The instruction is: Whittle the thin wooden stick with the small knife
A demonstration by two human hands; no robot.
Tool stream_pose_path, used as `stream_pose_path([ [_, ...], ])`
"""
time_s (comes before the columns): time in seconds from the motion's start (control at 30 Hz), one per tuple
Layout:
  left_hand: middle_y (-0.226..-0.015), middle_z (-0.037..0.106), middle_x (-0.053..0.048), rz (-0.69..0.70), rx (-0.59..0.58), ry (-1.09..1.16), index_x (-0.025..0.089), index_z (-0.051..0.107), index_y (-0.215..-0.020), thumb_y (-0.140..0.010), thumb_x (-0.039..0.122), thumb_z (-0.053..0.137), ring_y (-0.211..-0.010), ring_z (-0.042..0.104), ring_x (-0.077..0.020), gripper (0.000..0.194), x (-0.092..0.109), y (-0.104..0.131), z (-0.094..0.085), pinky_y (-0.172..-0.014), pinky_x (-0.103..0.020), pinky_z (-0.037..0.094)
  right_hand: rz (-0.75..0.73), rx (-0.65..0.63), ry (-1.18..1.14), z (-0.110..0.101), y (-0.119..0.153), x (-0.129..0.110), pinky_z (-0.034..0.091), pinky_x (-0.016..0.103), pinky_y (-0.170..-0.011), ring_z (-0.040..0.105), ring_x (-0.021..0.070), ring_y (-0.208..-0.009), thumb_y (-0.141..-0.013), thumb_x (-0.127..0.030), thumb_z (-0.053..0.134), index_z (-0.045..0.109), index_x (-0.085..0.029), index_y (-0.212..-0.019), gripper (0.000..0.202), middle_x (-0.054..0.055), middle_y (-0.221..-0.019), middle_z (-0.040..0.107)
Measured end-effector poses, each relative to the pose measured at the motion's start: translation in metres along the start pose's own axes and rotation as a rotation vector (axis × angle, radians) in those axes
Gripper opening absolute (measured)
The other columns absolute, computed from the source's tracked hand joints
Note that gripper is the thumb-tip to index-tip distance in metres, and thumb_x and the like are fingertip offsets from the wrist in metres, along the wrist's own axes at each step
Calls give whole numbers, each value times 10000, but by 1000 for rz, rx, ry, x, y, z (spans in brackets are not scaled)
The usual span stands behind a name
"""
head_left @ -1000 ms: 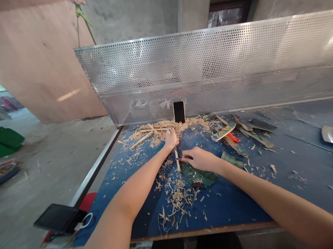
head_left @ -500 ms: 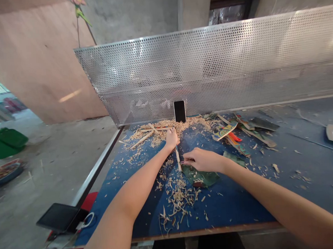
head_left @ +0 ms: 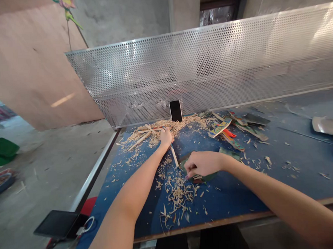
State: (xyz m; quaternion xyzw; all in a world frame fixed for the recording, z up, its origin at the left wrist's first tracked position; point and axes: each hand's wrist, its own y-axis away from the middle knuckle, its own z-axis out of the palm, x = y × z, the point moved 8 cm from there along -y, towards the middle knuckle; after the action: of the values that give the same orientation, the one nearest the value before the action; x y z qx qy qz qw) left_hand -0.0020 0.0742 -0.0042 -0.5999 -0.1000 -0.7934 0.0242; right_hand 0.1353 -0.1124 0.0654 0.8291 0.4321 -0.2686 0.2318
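Note:
My left hand (head_left: 166, 138) is closed around a thin pale wooden stick (head_left: 174, 156), whose near end points down toward me over the blue tabletop. My right hand (head_left: 197, 164) is closed just right of that stick, apart from it, above a dark green scrap (head_left: 212, 177). Whatever my right fingers pinch is hidden or too small to name. Curled wood shavings (head_left: 179, 191) lie in a heap below the stick's end. Beyond my left hand, more pale sticks (head_left: 140, 140) rest crosswise among shavings.
A phone (head_left: 176, 111) leans upright against the perforated metal panel (head_left: 152, 76). Right of my hands lie painted wood pieces (head_left: 221, 128) and a red-orange item (head_left: 229, 133). A metal scoop-like object (head_left: 328, 125) sits far right. A black tablet (head_left: 58, 224) with a white cable is at lower left.
My right hand has moved toward me, away from the stick's side and past its near end. The left hand keeps its hold on the stick. The whole view has shifted slightly.

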Motion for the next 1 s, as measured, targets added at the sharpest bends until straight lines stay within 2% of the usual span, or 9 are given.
stream_pose_path([
  [0.13,-626,361,129,7,23,8,293,415,-1035,-1172,525,690,-412,345,-92,384,7,3,-4,-455,-193,240,76,366,94,-33,9,11,416,333,-730,623,180,-709,-1117,-303,666,813,-250,-1001,195,18,-831,807],
  [0.17,-624,359,131,8,12,24,293,413,-1027,-1164,521,706,-414,337,-90,396,7,5,-3,-455,-192,237,97,432,131,-38,10,15,418,337,-743,646,192,-732,-1137,-322,650,814,-253,-1036,205,30,-854,815],
  [0.23,-621,352,135,8,-9,59,292,412,-1021,-1147,523,734,-419,315,-83,416,8,7,-1,-457,-191,230,125,482,200,-40,8,22,422,338,-768,705,218,-802,-1153,-338,642,817,-258,-1077,206,54,-927,841],
  [0.37,-610,345,130,-6,-40,77,289,431,-1018,-1130,488,739,-422,300,-87,383,9,10,2,-461,-199,233,156,426,212,-27,-5,32,431,322,-776,767,247,-880,-1199,-372,619,813,-276,-1275,230,63,-1034,879],
  [0.43,-602,341,130,-7,-44,72,289,435,-1015,-1121,445,736,-423,299,-91,355,10,10,1,-460,-201,229,159,401,212,-20,-11,33,432,317,-785,779,254,-902,-1214,-381,615,806,-269,-1290,234,66,-1052,885],
  [0.57,-582,346,127,-7,-49,67,278,467,-1014,-1128,376,695,-422,303,-92,272,10,10,1,-452,-201,219,120,379,254,-12,-16,29,392,314,-766,762,245,-875,-1206,-368,656,801,-249,-1122,205,62,-990,871],
  [0.67,-577,346,127,-9,-48,64,268,512,-1023,-1114,387,715,-416,308,-88,252,9,10,1,-448,-203,219,96,377,231,-11,-16,29,372,307,-745,730,219,-824,-1203,-360,661,780,-246,-1029,240,49,-948,855],
  [0.83,-574,337,130,-11,-33,62,268,513,-1010,-1103,375,726,-403,309,-83,256,9,9,0,-443,-206,217,119,377,116,-11,-16,32,384,309,-736,668,192,-768,-1183,-366,671,765,-236,-967,269,34,-892,817],
  [1.0,-586,338,130,-6,-43,64,271,509,-1016,-1084,407,760,-401,316,-77,293,9,8,1,-437,-204,213,138,333,34,-9,-18,31,372,320,-704,564,172,-700,-1164,-355,660,717,-230,-898,299,1,-768,711],
])
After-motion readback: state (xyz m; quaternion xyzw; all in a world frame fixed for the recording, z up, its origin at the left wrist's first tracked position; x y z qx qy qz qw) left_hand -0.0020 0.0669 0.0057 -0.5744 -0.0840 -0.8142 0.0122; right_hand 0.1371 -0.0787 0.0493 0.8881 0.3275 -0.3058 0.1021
